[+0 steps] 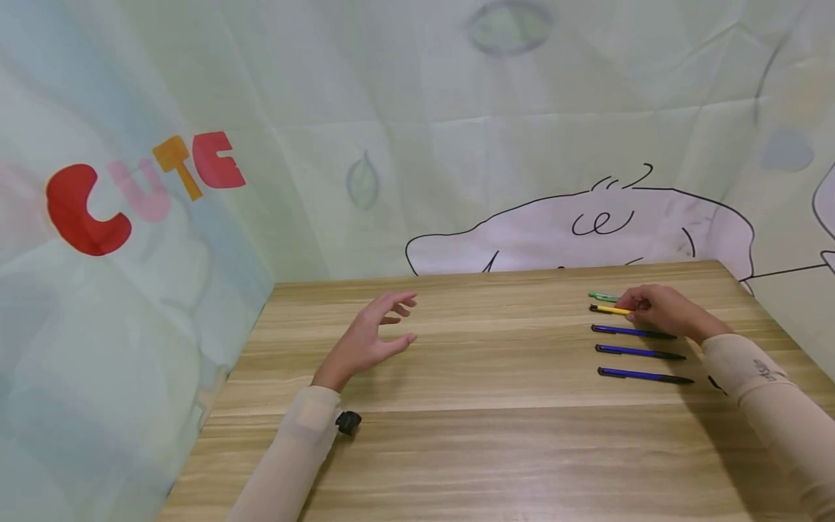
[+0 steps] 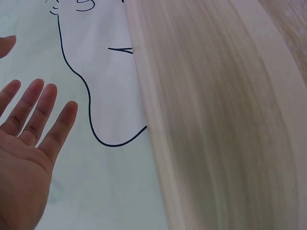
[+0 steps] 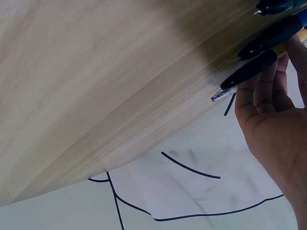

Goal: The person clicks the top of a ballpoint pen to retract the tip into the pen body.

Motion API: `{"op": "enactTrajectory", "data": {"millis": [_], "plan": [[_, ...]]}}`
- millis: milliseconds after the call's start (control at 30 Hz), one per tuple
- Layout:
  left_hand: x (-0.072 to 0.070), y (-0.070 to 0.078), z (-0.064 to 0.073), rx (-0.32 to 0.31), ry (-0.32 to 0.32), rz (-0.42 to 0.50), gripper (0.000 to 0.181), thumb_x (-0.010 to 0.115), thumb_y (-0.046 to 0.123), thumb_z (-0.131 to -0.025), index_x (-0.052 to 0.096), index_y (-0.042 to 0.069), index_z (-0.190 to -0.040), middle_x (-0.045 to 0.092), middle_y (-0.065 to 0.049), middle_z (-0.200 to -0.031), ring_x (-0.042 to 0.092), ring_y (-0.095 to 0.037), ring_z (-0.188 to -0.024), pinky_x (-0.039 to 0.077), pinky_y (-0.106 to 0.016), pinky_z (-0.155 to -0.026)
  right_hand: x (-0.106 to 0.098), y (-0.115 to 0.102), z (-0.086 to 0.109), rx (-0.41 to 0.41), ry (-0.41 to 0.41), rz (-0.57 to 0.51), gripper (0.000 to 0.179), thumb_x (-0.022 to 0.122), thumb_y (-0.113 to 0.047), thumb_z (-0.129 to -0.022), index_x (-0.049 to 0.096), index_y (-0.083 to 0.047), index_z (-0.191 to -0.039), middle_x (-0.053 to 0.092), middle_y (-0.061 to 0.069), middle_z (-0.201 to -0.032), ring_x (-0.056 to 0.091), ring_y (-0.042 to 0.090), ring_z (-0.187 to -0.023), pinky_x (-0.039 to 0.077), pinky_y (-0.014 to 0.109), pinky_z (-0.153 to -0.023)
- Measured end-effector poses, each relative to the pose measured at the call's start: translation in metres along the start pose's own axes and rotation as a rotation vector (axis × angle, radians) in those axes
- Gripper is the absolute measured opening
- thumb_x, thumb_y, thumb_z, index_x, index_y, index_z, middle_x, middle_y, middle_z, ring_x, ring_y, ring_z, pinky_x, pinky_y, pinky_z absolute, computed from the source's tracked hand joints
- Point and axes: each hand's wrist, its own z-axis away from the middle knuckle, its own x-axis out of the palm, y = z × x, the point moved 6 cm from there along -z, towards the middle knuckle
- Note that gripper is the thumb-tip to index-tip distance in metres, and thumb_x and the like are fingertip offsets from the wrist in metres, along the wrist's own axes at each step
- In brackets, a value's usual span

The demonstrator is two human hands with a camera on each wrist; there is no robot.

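Note:
My right hand (image 1: 662, 310) is at the back right of the table, its thumb and fingers pinching a yellow pen (image 1: 605, 309). In the right wrist view the pen's black grip (image 3: 252, 70) points out past the fingers. Just behind lies a green pen (image 1: 601, 296), partly hidden by the hand; its clear tip shows below the black grip. Three blue pens lie in a row toward the front: the nearest to the hand (image 1: 622, 331), a middle one (image 1: 636, 351) and a front one (image 1: 642, 375). My left hand (image 1: 367, 337) hovers over the left side, fingers spread and holding nothing.
The wood-grain table (image 1: 470, 449) meets a printed cloth backdrop (image 1: 391, 130) along its back and left edges. A small black object (image 1: 349, 423) is at the left sleeve's cuff. Dark shadow falls under the right forearm.

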Motion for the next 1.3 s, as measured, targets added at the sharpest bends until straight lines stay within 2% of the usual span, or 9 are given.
{"op": "enactTrajectory", "data": {"millis": [167, 433, 633, 767, 900, 1100, 1300], "plan": [[0.0003, -0.0004, -0.0006, -0.001, 0.001, 0.001, 0.067, 0.079, 0.014, -0.089, 0.049, 0.021, -0.148, 0.059, -0.002, -0.132, 0.061, -0.025, -0.116, 0.057, -0.043, -0.097, -0.0011, -0.0024, 0.0004, 0.003, 0.008, 0.005, 0.013, 0.067, -0.004, -0.095, 0.074, -0.007, -0.106, 0.069, 0.006, -0.092, 0.06, 0.018, -0.088, 0.052, 0.038, -0.08], [0.0007, -0.0003, -0.0014, -0.003, 0.001, 0.014, 0.067, 0.079, 0.013, -0.089, 0.049, 0.021, -0.148, 0.059, -0.003, -0.132, 0.061, -0.034, -0.116, 0.056, -0.044, -0.097, -0.0003, -0.0041, -0.0013, 0.008, 0.002, 0.001, 0.013, 0.068, -0.005, -0.095, 0.074, -0.007, -0.106, 0.069, 0.007, -0.091, 0.06, 0.019, -0.089, 0.052, 0.04, -0.081], [0.0015, -0.0002, -0.0013, 0.0, 0.0, 0.027, 0.066, 0.079, 0.013, -0.089, 0.049, 0.022, -0.148, 0.059, -0.002, -0.133, 0.061, -0.03, -0.116, 0.056, -0.045, -0.097, 0.0002, -0.0024, -0.0012, 0.006, 0.005, -0.007, 0.012, 0.069, -0.005, -0.095, 0.074, -0.008, -0.106, 0.069, 0.0, -0.091, 0.059, 0.016, -0.087, 0.051, 0.031, -0.077], [0.0021, -0.001, -0.0014, -0.002, 0.001, 0.03, 0.066, 0.079, 0.013, -0.089, 0.049, 0.022, -0.148, 0.059, -0.002, -0.133, 0.061, -0.027, -0.117, 0.056, -0.045, -0.097, 0.0006, -0.0019, -0.0011, 0.008, 0.004, -0.009, 0.012, 0.069, -0.005, -0.095, 0.074, -0.008, -0.105, 0.068, -0.002, -0.091, 0.058, 0.016, -0.086, 0.051, 0.03, -0.076], [0.003, -0.001, -0.0014, -0.013, 0.004, 0.034, 0.068, 0.08, 0.01, -0.087, 0.049, 0.018, -0.148, 0.059, -0.004, -0.133, 0.061, -0.029, -0.117, 0.056, -0.046, -0.098, 0.0006, -0.0019, -0.0009, 0.008, 0.005, -0.007, 0.012, 0.068, -0.005, -0.095, 0.074, -0.007, -0.106, 0.069, -0.001, -0.091, 0.058, 0.016, -0.086, 0.051, 0.03, -0.076], [0.0044, -0.0003, -0.0019, -0.012, 0.008, 0.059, 0.07, 0.08, 0.004, -0.085, 0.049, 0.01, -0.147, 0.058, -0.012, -0.134, 0.06, -0.038, -0.117, 0.055, -0.053, -0.098, 0.0012, -0.0016, -0.0016, 0.004, 0.006, 0.002, 0.012, 0.068, -0.006, -0.095, 0.074, -0.007, -0.105, 0.069, -0.002, -0.091, 0.059, 0.015, -0.086, 0.051, 0.031, -0.076], [0.0037, 0.0001, -0.0024, -0.005, 0.002, 0.05, 0.068, 0.08, 0.008, -0.087, 0.05, 0.016, -0.147, 0.059, -0.006, -0.133, 0.061, -0.032, -0.118, 0.055, -0.049, -0.098, 0.0015, -0.0013, -0.0018, 0.013, 0.004, -0.004, 0.012, 0.069, -0.006, -0.095, 0.074, -0.008, -0.106, 0.069, -0.003, -0.091, 0.059, 0.015, -0.086, 0.051, 0.029, -0.076]]}}
